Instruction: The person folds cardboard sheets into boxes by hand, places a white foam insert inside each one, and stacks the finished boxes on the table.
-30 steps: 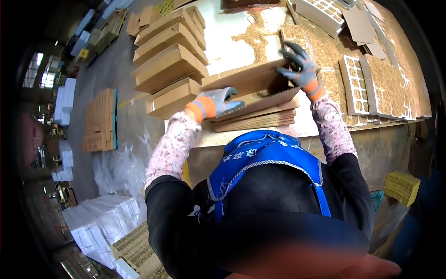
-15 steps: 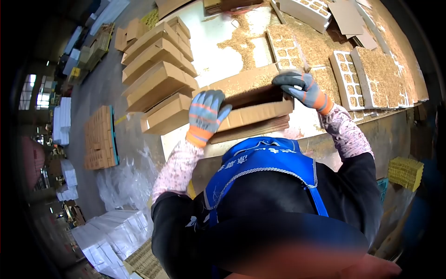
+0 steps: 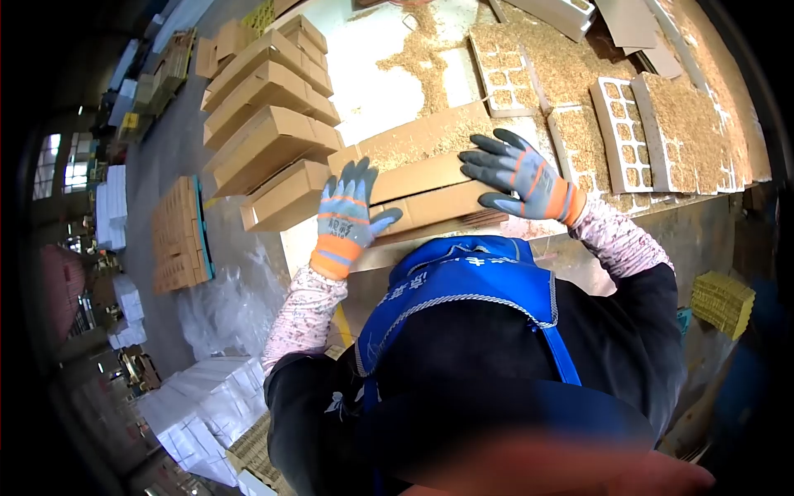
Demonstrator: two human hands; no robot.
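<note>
A long brown cardboard box [image 3: 430, 205] lies on the work table in front of my body, its near flaps folded inward over the opening. Behind them, a long cardboard panel [image 3: 413, 142] is covered with loose brown crumbs. My left hand [image 3: 346, 217], in a grey and orange glove, rests at the box's left end with fingers stretched out and thumb on the near flap. Over the right end, my right hand [image 3: 523, 178] is spread, its dark fingertips at the flap's edge. Neither hand grips anything visible. The inside of the box is hidden.
To the left stand several folded cardboard boxes [image 3: 269, 128] in a row. White grid trays [image 3: 622, 136] with brown crumbs stand at right, and another tray [image 3: 503, 78] lies behind. Stacked brown cartons [image 3: 178, 236] and clear plastic wrap [image 3: 219, 306] are on the floor.
The dark opening of the box is now covered by folded flaps. My right hand has come inward and lower, from closed fingers to spread ones. My left hand has shifted slightly left.
</note>
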